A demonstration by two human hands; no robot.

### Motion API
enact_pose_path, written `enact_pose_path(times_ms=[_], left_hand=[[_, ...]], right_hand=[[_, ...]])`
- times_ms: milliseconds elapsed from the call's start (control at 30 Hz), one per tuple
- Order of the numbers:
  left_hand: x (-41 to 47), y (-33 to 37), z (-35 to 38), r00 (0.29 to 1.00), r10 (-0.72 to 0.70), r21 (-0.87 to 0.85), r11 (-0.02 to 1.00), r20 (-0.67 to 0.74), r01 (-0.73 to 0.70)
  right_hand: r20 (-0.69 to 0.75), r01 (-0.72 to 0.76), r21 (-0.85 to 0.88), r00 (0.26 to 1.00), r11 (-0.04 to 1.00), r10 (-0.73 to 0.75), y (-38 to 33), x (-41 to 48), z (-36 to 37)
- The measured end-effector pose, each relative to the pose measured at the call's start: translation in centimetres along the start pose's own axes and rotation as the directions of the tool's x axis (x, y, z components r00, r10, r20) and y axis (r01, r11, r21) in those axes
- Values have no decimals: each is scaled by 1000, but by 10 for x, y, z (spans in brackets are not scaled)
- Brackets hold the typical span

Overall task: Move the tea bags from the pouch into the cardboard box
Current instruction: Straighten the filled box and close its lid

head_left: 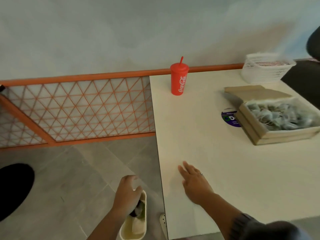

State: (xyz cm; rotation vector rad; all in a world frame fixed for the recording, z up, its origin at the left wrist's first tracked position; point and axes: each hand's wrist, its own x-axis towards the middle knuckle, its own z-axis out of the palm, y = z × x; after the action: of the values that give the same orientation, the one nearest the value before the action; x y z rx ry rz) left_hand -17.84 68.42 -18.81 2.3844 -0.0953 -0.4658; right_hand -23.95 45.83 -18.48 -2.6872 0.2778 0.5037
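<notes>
Fingers (186, 168) of right hand (194, 183) rest straight on table (225, 170)

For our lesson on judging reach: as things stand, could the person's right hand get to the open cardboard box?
Probably yes. The right hand rests flat on the table, nothing stands between it and the cardboard box, and the lid is folded back.
</notes>
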Motion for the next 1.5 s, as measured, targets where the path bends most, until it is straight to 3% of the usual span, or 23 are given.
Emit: enact_pose_path(times_ms=[100, 267, 400, 700, 800, 867, 1033, 1133, 1200, 1333, 1500], left_hand=[[-26, 29, 8, 991, 132, 40, 990, 21, -132], [-56, 70, 39, 940, 279, 114, 946, 197, -305], [-55, 104, 66, 931, 233, 259, 916, 281, -308], [-10, 198, 154, 979, 59, 416, 899, 195, -137], [1, 235, 183, 988, 37, 343, 935, 153, -88], [10, 265, 200, 992, 21, 251, 966, 127, -53], [18, 338, 229, 992, 6, -59, 998, 123, 2], [22, 365, 235, 989, -37, -242, 968, 142, 71], [29, 377, 238, 987, -65, -317, 942, 148, 110], [46, 394, 245, 975, -111, -433, 882, 190, 185], [59, 399, 252, 967, -105, -460, 864, 233, 205]], right_hand=[[48, 2, 12, 999, 1000, -3, 14, -30, 0], [82, -15, 16, 997, 1000, 14, 44, -58, -7], [89, -19, -8, 996, 1000, 20, 80, -62, -21], [-27, -136, -2, 990, 991, 136, 262, -56, -92], [-109, -199, 110, 971, 974, 211, 324, -66, -126], [-158, -250, 288, 940, 924, 303, 362, -65, -151], [-249, -317, 614, 791, 723, 559, 422, -46, -211], [-258, -242, 780, 715, 577, 649, 441, -30, -231], [-256, -179, 824, 728, 538, 636, 444, -20, -238], [-188, -134, 842, 835, 523, 517, 438, -7, -250], [-170, -103, 823, 894, 559, 415, 438, 4, -253]])
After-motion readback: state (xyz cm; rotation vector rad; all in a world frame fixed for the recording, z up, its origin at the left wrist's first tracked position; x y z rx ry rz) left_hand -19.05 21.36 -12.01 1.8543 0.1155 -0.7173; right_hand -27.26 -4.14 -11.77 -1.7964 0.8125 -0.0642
